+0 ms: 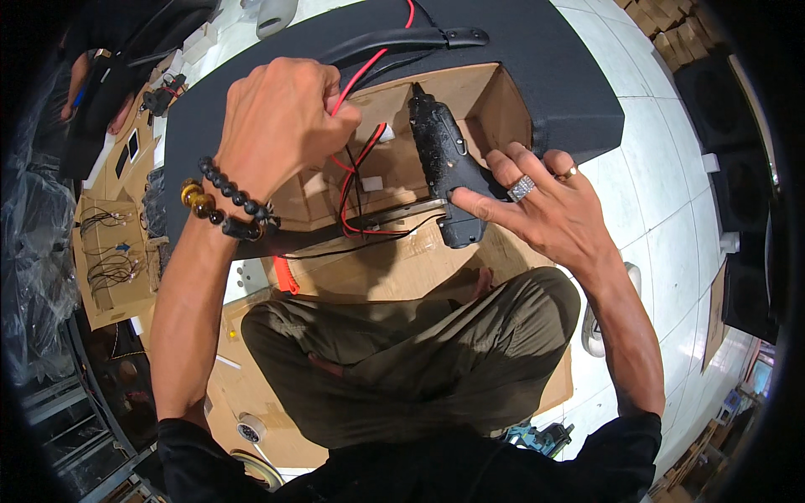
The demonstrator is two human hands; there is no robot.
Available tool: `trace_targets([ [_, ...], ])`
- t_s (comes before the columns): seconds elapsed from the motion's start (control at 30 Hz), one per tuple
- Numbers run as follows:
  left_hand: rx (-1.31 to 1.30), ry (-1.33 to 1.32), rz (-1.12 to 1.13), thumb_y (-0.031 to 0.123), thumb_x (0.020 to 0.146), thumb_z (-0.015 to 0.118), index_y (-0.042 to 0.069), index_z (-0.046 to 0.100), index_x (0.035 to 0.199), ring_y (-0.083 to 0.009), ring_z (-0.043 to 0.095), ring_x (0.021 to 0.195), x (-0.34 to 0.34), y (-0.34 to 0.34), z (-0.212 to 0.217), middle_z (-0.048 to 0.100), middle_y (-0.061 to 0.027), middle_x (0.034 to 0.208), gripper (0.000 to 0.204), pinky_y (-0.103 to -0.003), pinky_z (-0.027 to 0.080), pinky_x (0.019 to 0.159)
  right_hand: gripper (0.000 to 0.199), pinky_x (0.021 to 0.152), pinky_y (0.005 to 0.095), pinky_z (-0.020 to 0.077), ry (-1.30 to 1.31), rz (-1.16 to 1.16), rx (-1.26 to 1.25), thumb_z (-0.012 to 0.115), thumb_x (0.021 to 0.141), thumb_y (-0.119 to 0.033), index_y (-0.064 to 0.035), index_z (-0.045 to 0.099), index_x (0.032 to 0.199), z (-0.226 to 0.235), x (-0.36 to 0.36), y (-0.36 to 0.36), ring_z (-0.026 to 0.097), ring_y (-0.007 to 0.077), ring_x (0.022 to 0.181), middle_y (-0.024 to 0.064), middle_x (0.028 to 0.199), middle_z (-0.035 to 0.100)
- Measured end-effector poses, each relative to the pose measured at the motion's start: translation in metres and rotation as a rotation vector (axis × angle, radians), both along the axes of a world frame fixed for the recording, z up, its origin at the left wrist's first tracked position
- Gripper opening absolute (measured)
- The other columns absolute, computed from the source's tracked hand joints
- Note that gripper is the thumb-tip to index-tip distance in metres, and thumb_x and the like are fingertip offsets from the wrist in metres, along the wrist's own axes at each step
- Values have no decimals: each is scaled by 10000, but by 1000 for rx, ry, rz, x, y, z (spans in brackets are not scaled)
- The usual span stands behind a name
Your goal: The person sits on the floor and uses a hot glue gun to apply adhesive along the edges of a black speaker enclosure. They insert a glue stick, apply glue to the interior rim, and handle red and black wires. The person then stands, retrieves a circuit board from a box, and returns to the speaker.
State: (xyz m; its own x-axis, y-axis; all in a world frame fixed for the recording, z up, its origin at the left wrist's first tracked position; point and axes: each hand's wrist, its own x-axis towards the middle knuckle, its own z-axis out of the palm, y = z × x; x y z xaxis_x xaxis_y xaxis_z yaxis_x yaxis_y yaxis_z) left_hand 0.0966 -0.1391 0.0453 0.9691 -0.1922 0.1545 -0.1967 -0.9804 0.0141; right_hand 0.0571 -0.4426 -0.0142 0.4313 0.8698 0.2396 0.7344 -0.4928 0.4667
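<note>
My left hand [285,117] is closed at the opening of a black speaker cabinet [579,92], its fingers pinched on a red wire [366,70]. The wire runs up over the cabinet's black strap handle [394,38]. Above the opening, a black glue gun [444,155] points its nozzle away from me. My right hand [545,201] grips it from the right, thumb and fingers against its body. Inside the bare wooden cavity [495,105], red and black wires [345,197] loop down, with small white pieces [371,183] near them.
I sit cross-legged on cardboard [243,394]. An orange-red tool [286,275] lies by the cabinet's near edge. At left are a cardboard box of cables [109,260] and another person's arm [77,84]. Black cabinets [742,193] line the right side. A tape roll [250,429] is lower left.
</note>
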Motion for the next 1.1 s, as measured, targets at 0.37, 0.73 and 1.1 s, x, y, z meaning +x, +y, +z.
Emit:
trace_targets([
  [0.37, -204, 19, -206, 305, 738, 669, 13, 621, 789, -197, 433, 519, 22, 16, 3, 441, -73, 557, 301, -347, 375, 529, 720, 833, 309, 395, 43, -10, 75, 635, 884, -156, -466, 386, 1483, -3, 0, -2, 542, 156, 1092, -16, 1187, 599],
  [0.73, -279, 89, -241, 302, 748, 696, 8, 627, 789, -132, 370, 530, 33, 22, 1, 380, -24, 553, 305, -316, 322, 510, 674, 821, 314, 376, 89, -80, 158, 597, 892, -161, -488, 427, 1456, -6, -4, -11, 524, 135, 1027, -37, 1134, 593],
  [1.1, -307, 132, -242, 297, 741, 703, 14, 647, 772, -100, 346, 519, 39, 25, -1, 357, 1, 535, 290, -293, 293, 495, 645, 801, 317, 378, 84, -102, 170, 599, 901, -156, -481, 456, 1439, -8, -7, -12, 527, 134, 1016, -34, 1102, 610],
])
